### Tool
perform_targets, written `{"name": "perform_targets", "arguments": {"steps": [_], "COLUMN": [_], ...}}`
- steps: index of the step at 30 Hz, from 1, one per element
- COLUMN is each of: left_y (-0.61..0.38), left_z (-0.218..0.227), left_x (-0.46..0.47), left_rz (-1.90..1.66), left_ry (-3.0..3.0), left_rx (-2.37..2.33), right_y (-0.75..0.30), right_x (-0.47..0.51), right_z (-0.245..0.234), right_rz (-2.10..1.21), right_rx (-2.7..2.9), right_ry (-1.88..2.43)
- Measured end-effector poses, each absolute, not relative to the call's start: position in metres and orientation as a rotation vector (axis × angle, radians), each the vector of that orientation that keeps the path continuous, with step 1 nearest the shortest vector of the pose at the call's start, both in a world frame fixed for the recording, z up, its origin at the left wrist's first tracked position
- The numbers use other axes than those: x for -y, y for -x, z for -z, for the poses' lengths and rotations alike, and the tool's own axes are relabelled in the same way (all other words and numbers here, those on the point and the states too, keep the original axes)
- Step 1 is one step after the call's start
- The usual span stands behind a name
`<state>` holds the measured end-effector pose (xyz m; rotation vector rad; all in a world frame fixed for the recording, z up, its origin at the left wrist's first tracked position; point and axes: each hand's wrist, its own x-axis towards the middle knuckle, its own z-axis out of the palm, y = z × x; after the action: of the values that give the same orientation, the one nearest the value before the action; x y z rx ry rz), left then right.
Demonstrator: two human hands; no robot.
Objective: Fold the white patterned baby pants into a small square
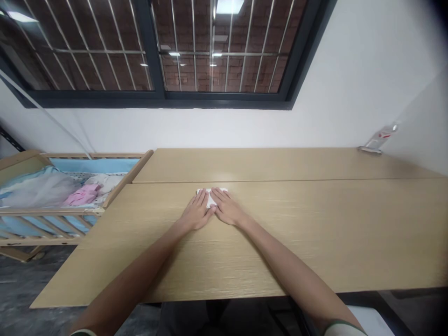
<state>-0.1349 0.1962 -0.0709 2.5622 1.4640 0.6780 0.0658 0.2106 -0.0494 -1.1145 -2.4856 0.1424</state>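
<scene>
A small white folded piece, paper or cloth [211,198], lies flat on the light wooden table [315,233], near the seam between two tabletops. My left hand [196,212] rests flat on its left part with the fingers stretched out. My right hand [227,207] lies flat on its right part, fingers also extended. The two hands touch side by side and cover most of the white piece; only its far edge and a strip between the hands show.
A wooden baby crib [70,196] with blue, grey and pink bedding stands left of the table. A clear plastic bottle [380,137] lies at the far right corner by the wall. A barred window sits above the white wall.
</scene>
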Motion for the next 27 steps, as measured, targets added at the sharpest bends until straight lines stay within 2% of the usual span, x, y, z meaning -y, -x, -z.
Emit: {"name": "perform_targets", "arguments": {"steps": [11,21,27], "left_y": [0.152,0.147,0.148], "left_z": [0.064,0.051,0.040], "left_x": [-0.199,-0.205,-0.196], "left_rz": [-0.647,-0.720,-0.872], "left_ry": [-2.577,-2.544,-2.521], "left_rx": [-1.443,-1.519,-1.427], "right_y": [-0.094,-0.092,-0.091], "right_x": [-0.208,-0.218,-0.209], "right_z": [0.040,0.037,0.025], "right_rz": [-0.352,-0.139,-0.199], "right_rx": [2.467,2.438,2.313], "right_ry": [1.174,1.070,0.978]}}
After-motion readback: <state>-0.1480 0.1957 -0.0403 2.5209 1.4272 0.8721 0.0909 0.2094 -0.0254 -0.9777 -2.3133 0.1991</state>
